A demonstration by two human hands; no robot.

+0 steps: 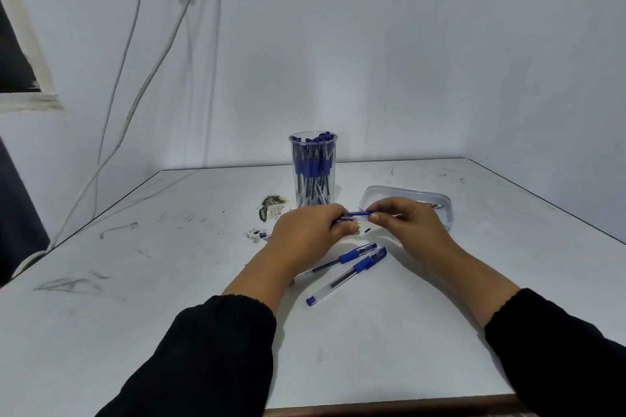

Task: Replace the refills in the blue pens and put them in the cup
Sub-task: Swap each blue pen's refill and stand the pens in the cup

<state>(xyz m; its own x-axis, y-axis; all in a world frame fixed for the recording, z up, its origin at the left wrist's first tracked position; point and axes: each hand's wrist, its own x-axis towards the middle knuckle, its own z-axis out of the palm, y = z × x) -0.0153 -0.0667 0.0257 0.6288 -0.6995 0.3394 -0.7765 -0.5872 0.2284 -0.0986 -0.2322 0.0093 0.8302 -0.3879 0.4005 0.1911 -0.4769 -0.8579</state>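
Note:
A blue pen is held level above the table between both hands. My left hand grips its left end and my right hand pinches its right end. Just behind the hands stands a clear cup filled with several blue pens. Two more capped blue pens lie side by side on the white table in front of my hands. A shallow clear tray sits behind my right hand, with thin refills partly showing inside it.
Small pen parts and debris lie left of my left hand, near a dark scorch mark. White cables hang down the wall at the left. The table's front edge is near the bottom.

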